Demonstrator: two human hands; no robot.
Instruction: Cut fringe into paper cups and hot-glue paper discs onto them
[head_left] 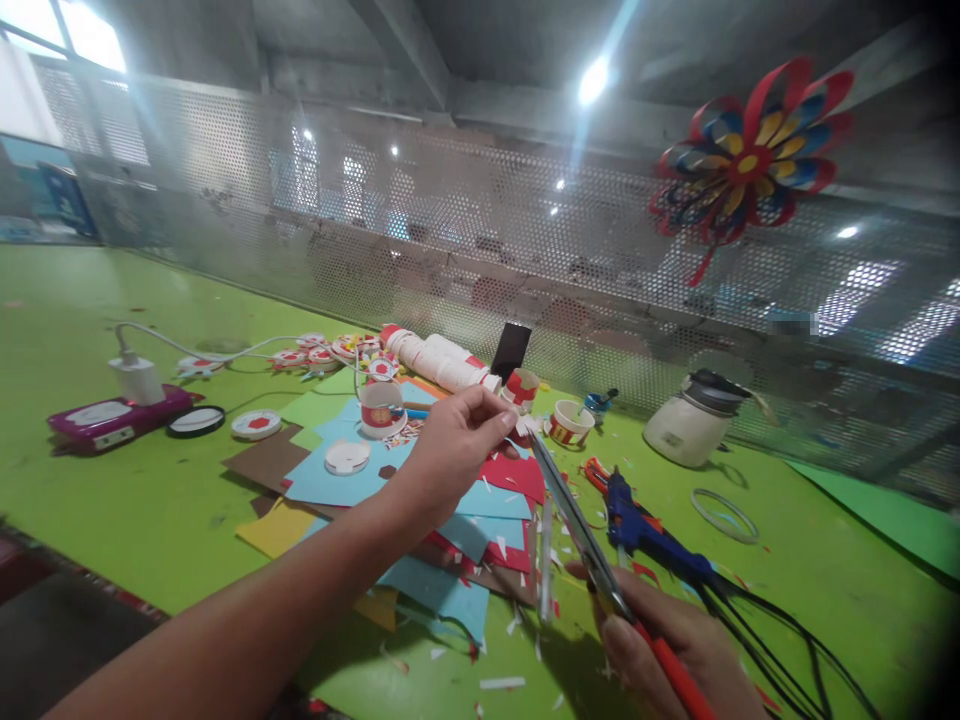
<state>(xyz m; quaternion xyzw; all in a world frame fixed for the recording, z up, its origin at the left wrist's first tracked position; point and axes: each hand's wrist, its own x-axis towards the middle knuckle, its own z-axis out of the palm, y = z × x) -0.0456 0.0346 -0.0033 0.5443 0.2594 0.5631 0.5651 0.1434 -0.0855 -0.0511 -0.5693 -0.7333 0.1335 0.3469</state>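
Note:
My left hand is raised over the paper pile, thumb and fingertips pinched together on a small white paper piece. My right hand is closed round a pair of scissors with red handles. Its long metal blades point up and left, and their tips meet the white piece beside my left fingertips. Below my left hand lie sheets of blue paper, red paper and brown paper. A white tape-like roll with a blue pen-like stick stands just left of my fingers.
A blue glue gun and its black cables lie at right, with a clear ring and a white jar beyond. Paper scraps litter the green table. At left are a purple power strip and a black-rimmed lid.

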